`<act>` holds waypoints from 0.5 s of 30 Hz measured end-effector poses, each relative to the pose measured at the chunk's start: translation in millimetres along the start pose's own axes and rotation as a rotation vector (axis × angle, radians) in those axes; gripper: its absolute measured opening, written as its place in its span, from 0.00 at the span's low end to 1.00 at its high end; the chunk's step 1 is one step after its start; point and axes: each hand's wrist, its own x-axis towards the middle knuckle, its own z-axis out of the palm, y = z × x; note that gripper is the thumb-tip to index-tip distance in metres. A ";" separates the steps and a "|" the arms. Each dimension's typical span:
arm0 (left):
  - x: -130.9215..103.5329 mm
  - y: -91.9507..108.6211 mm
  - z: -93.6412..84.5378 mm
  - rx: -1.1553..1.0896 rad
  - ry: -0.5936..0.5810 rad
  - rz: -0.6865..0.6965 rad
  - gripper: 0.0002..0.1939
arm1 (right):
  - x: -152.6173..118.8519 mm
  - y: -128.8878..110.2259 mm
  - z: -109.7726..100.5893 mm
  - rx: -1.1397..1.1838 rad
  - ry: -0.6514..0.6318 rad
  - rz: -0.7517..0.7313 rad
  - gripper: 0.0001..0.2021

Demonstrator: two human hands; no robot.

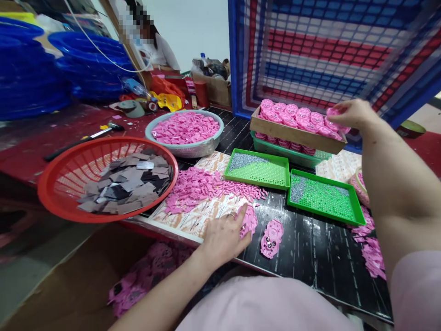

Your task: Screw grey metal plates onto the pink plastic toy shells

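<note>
My left hand rests with its fingers apart on a pink plastic piece near the table's front edge. Beside it on the black surface lies a second pink piece with round metal parts on it. At the upper right my right hand pinches a pink piece above the right end of a cardboard tray. Rows of pink pieces fill that tray, which sits on a green container.
Two green trays hold small metal parts. Loose pink parts are heaped left of them. Further left stand a red basket of grey and black plates and a bowl of pink parts. A person sits behind.
</note>
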 end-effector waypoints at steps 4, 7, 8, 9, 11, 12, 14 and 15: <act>1.4 -17.7 -8.0 0.072 -0.023 -0.020 0.35 | -49.2 -32.6 -21.2 0.129 0.092 0.123 0.28; 0.8 -27.6 -7.2 0.095 -0.048 -0.010 0.36 | -105.8 -63.1 -17.9 0.168 0.048 0.058 0.23; 0.5 -29.9 -5.7 0.096 -0.063 -0.006 0.36 | -127.5 -70.9 -11.8 0.167 -0.025 0.018 0.18; 0.1 -31.6 -4.1 0.093 -0.078 -0.004 0.36 | -150.0 -76.4 -3.2 0.156 -0.148 -0.049 0.15; -0.4 -33.2 -1.2 0.081 -0.097 0.001 0.36 | -193.3 -80.0 20.6 0.153 -0.406 -0.199 0.17; -0.4 -33.2 -0.2 0.075 -0.098 0.003 0.36 | -212.4 -78.5 34.5 0.119 -0.418 -0.278 0.21; 0.2 -32.2 0.9 0.070 -0.091 0.017 0.35 | -242.5 -72.5 62.1 0.012 -0.514 -0.328 0.27; 0.5 -31.3 1.2 0.069 -0.089 0.026 0.35 | -253.6 -69.5 74.0 -0.046 -0.549 -0.303 0.28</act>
